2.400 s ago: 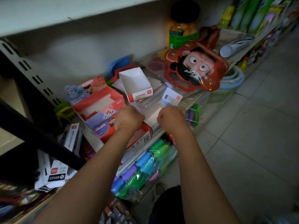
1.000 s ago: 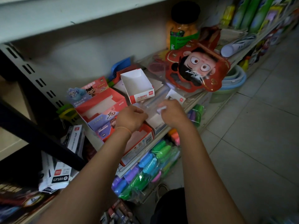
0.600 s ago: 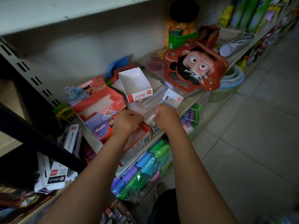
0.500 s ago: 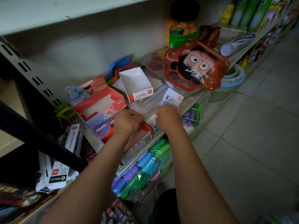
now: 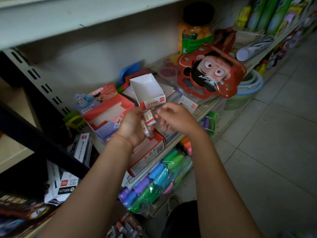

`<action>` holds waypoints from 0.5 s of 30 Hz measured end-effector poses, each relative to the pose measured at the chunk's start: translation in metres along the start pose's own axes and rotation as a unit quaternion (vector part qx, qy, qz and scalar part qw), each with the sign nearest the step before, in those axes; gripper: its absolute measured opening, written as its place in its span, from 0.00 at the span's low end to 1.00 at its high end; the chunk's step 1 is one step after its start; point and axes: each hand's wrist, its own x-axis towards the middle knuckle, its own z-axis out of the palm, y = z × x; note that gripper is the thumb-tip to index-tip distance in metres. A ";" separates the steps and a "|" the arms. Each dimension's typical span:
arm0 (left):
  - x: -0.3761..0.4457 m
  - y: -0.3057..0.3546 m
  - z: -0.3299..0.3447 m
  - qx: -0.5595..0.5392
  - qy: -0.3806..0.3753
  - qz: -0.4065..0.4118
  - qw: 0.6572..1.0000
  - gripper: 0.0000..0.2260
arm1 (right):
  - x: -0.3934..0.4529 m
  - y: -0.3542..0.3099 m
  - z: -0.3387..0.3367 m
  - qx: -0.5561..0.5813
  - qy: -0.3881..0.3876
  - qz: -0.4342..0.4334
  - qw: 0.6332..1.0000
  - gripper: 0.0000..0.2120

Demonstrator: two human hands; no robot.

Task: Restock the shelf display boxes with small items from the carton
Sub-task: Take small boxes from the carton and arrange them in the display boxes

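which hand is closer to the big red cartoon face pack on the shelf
Right. The right hand hovers open just below and left of the red cartoon face pack, not touching it. The left hand is farther left, holding small white items.

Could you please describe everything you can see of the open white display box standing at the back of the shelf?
The open-topped white cardboard display box is rectangular, with plain white inner walls and a low front lip bearing a red band with a small logo and print too blurred to read. It looks empty inside and sits tilted, its front facing the person, on flat packaging on the shelf, right of the pink cartoon-printed box. Neither hand visibly touches it.
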 end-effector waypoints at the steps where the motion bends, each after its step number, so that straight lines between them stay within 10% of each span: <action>1: -0.001 0.000 0.003 -0.042 -0.011 -0.003 0.999 0.15 | -0.003 -0.003 0.001 0.008 -0.024 0.004 1.000 0.09; 8: 0.008 -0.004 0.010 -0.210 0.034 0.038 0.976 0.12 | -0.003 -0.003 0.011 0.055 -0.105 0.009 0.993 0.13; 15: 0.007 -0.005 0.001 -0.118 0.125 0.067 0.983 0.06 | -0.002 -0.002 -0.004 0.089 0.042 0.006 0.995 0.02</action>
